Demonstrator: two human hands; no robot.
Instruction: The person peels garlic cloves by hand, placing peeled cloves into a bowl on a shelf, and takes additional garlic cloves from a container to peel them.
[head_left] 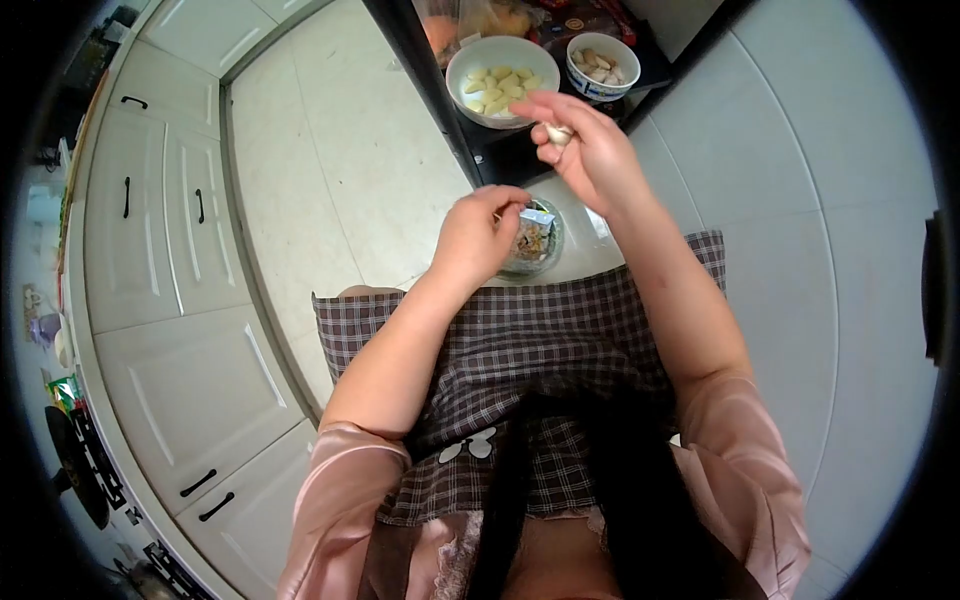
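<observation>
My right hand [592,150] holds a garlic clove [558,134] in its curled fingers, just below two bowls. The larger white bowl [456,98] carries several peeled garlic cloves [497,88]. To its right, a smaller patterned bowl [603,91] is filled with unpeeled garlic cloves [598,66]. Lower down, my left hand [476,232] is closed, with thumb and fingertips together at the edge of a clear waste bin [556,252]. Whatever those fingertips may hold is too small to make out. Scraps and a bluish wrapper [537,216] lie inside the bin.
Both bowls stand on a dark shelf [478,150], with bagged produce [497,18] behind them. A plaid apron [540,330] covers my lap. White cabinets [150,220] line the left side beyond the tiled floor [330,150]; a pale tiled wall [760,180] rises at right.
</observation>
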